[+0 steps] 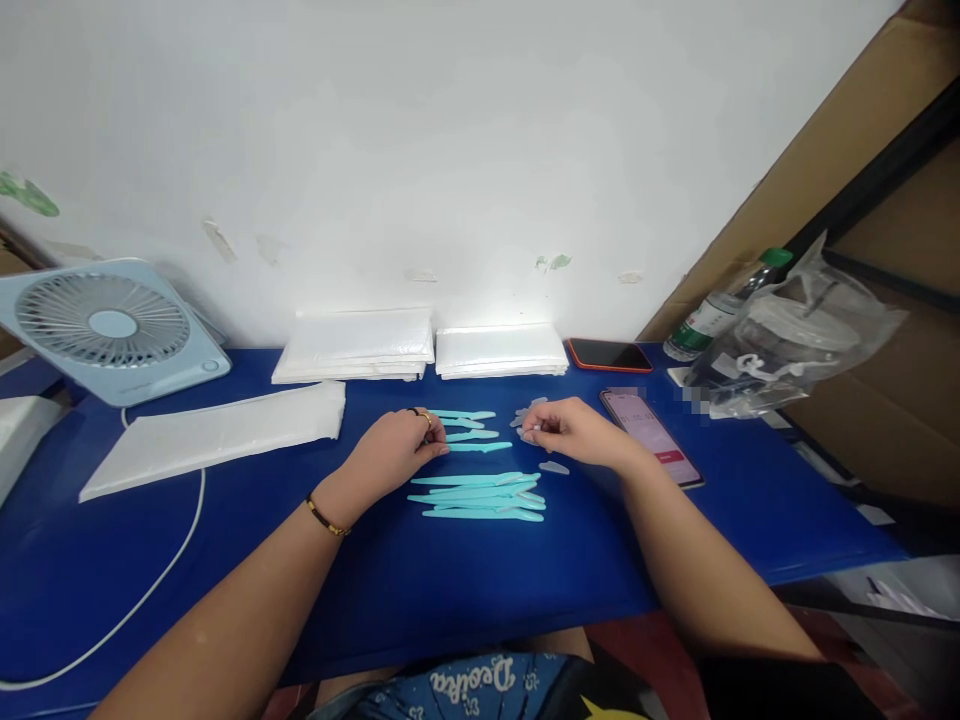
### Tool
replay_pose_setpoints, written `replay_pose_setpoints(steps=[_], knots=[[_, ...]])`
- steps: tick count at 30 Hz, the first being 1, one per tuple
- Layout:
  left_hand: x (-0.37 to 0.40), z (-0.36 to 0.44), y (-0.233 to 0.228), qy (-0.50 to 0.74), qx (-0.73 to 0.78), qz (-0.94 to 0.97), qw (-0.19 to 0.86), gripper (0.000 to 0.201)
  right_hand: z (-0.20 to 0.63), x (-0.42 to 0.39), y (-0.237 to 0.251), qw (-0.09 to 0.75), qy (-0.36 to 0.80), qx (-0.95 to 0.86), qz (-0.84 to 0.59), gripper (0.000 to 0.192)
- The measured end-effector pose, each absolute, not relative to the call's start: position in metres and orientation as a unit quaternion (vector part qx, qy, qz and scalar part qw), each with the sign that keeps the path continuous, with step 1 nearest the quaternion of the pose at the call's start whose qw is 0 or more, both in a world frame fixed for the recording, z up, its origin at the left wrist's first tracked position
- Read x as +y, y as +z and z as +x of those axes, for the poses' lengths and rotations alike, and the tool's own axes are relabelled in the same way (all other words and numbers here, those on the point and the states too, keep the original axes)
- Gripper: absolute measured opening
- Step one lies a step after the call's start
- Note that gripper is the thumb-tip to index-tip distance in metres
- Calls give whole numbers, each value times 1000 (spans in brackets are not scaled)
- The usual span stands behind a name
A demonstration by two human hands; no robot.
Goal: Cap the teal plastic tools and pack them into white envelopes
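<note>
Fan [112,328] stands at the worktop's [465,590] back left corner, its cord [161,575] trailing toward the front edge. White packets [217,435] lie beside it, with two more stacks [427,350] along the back edge. Left hand [394,450] rests mid-worktop, fingers curled onto a teal stick [480,447]; other teal sticks [480,497] lie piled just nearer the front. Right hand [566,430] pinches a small clear cap [529,432], with loose caps [553,467] near it. Two phones [651,435] lie toward the right edge.
</note>
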State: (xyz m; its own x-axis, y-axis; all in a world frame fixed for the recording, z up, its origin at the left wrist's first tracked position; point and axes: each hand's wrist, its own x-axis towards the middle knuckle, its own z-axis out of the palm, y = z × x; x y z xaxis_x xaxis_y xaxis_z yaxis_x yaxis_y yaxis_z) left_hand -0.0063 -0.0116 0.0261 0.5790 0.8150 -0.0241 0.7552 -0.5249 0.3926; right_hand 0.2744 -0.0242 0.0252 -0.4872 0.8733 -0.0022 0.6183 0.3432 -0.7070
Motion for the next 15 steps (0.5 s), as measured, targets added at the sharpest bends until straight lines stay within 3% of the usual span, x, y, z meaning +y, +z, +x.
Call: replay_pose_setpoints(steps=[3, 10, 15], knots=[[-10, -8, 25, 87, 456, 867, 182, 21, 271, -26, 27, 209, 378, -781, -451, 20], [-11, -8, 26, 88, 465, 859, 195, 20, 268, -26, 25, 226, 369, -778, -456, 23], [-12, -13, 25, 128, 457, 834, 282, 20, 272, -26, 26, 256, 418, -736, -466, 27]])
